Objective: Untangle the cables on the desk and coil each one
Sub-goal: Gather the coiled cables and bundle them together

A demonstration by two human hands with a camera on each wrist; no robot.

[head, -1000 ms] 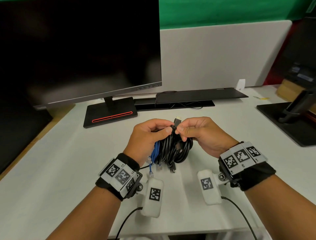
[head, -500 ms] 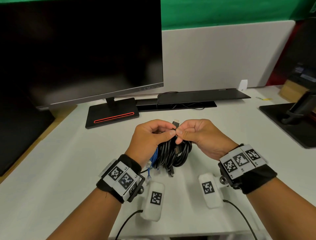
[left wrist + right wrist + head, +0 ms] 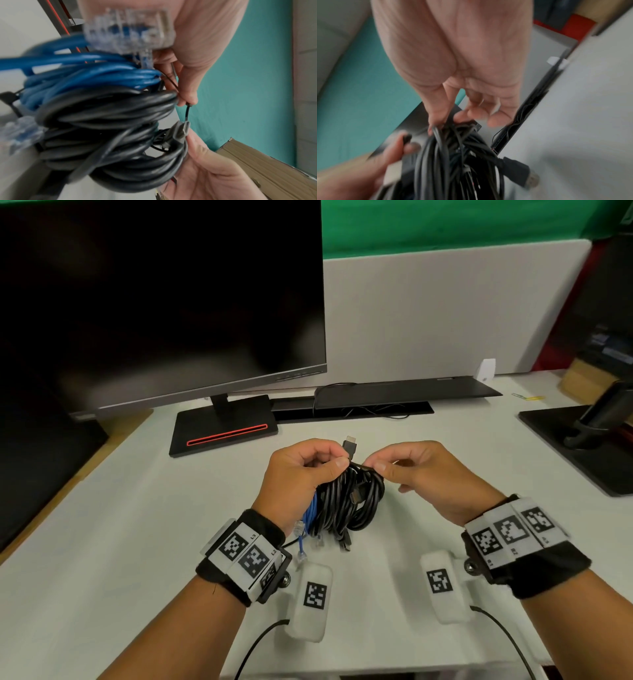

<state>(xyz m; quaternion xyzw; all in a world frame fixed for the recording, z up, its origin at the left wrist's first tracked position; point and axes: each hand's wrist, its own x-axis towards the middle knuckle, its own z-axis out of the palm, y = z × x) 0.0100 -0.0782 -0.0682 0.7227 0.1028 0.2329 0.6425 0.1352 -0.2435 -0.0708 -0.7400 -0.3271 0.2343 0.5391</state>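
Head view: 2 hands held above the white desk (image 3: 102, 508), in front of the monitor (image 3: 154, 296). Left hand (image 3: 294, 474) curled round the top of the black cable bundle (image 3: 349, 505), thumb pressed on the strands; a black plug (image 3: 350, 447) stands up just past its fingertips. Right hand (image 3: 421, 474) pinches a thin black tie (image 3: 363, 466) at the bundle's top between thumb and forefinger, other fingers curled. Bundle hangs between and below both hands. Blue cable (image 3: 310, 515) sits against the left side of the black loops, under the left palm; 2 clear connectors seen dangling from it. Counted: 1 black coil, 1 blue cable, 1 monitor, 1 second stand (image 3: 582, 440) at right. Left wrist view: blue cable (image 3: 82, 71) above, black cable bundle (image 3: 111, 142) below, pressed together; right hand's fingertips (image 3: 187, 97) pinch the thin tie (image 3: 187, 112) beside the black loops; left hand (image 3: 214, 180) sits under the bundle; 2 blurred clear connectors visible. Right wrist view: right hand (image 3: 453, 54) pinching at the top of the black cable bundle (image 3: 453, 155); left hand (image 3: 368, 169) grips it from the lower left; 1 black plug (image 3: 517, 169) sticks out right. View blurred.
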